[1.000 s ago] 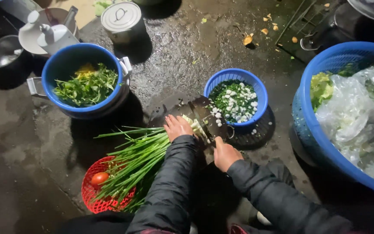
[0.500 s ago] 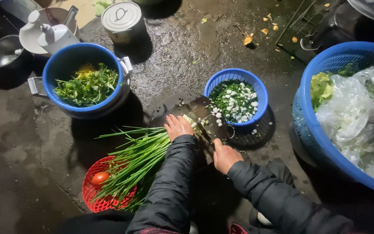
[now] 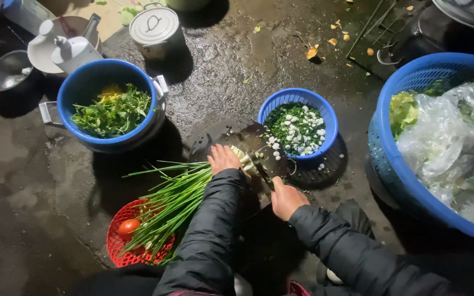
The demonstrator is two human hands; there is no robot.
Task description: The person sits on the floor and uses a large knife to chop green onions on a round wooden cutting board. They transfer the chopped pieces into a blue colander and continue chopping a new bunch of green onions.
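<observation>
The left hand (image 3: 223,159) presses its fingers together flat on the spring onions (image 3: 174,200) lying across the dark chopping board (image 3: 237,140), while the right hand (image 3: 285,198) closes around the cleaver (image 3: 261,156) handle beside them.

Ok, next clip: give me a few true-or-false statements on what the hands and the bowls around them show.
1. The left hand presses down on the scallions. True.
2. The right hand holds a knife. True.
3. The small blue basket holds whole tomatoes. False: it holds chopped green and white scallion bits.
4. A tomato lies in the red basket. True.
5. The blue bowl on the left is empty. False: it holds leafy greens.
6. The metal can at the top has no lid. False: its lid is on.
</observation>
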